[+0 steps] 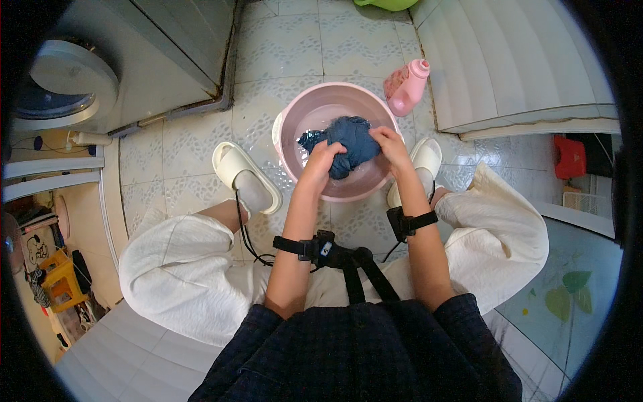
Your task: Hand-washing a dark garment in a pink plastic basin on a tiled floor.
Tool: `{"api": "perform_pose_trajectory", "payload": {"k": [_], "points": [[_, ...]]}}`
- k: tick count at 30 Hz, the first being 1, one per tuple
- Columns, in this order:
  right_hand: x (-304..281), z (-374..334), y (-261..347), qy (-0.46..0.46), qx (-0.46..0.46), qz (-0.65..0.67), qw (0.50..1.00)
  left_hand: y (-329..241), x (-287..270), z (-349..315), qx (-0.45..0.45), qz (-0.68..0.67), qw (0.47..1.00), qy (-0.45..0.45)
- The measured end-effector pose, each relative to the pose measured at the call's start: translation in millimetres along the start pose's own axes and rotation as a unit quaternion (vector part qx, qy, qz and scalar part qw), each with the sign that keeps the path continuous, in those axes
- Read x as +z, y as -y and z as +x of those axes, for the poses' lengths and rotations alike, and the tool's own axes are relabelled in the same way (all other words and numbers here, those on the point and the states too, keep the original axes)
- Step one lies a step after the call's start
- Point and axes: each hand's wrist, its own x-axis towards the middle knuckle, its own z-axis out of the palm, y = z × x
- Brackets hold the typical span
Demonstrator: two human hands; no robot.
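A pink plastic basin [296, 119] with some water in it stands on the tiled floor between my feet. Bunched up inside it is a wet dark blue cloth [355, 144]; its exact kind cannot be told from the folds. My left hand [323, 159] grips the near left part of the cloth, thumb on top. At the cloth's right side, my right hand [394, 149] is closed on its edge, close to the basin's right wall. The undersides of both hands' grips are hidden.
A pink bottle [410, 87] stands just beyond the basin's right rim. My white slippers [246, 175] flank the basin. A front-loading washing machine [70, 84] is at the far left, a white panelled wall [516, 60] at the far right. Part of a green container [388, 3] shows at the top.
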Motion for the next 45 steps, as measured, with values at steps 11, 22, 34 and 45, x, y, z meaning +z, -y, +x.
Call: {"api": "perform_pose_trajectory", "payload": {"k": [11, 22, 34, 45], "points": [[-55.4, -2.4, 9.9, -0.336, -0.132, -0.127, 0.924, 9.8, -71.3, 12.9, 0.058, -0.117, 0.956, -0.262], [22.7, 5.1, -33.4, -0.09, -0.346, -0.365, 0.86, -1.2, -28.8, 2.9, 0.023, -0.082, 0.995, -0.056], [-0.1, -6.4, -24.1, 0.037, -0.035, -0.345, 0.937, -28.1, -54.5, -5.1, 0.125, -0.112, 0.976, -0.138], [-30.7, -5.0, 28.1, -0.255, -0.135, -0.208, 0.934, 25.9, -82.6, 27.9, 0.148, 0.168, 0.931, -0.289]]}}
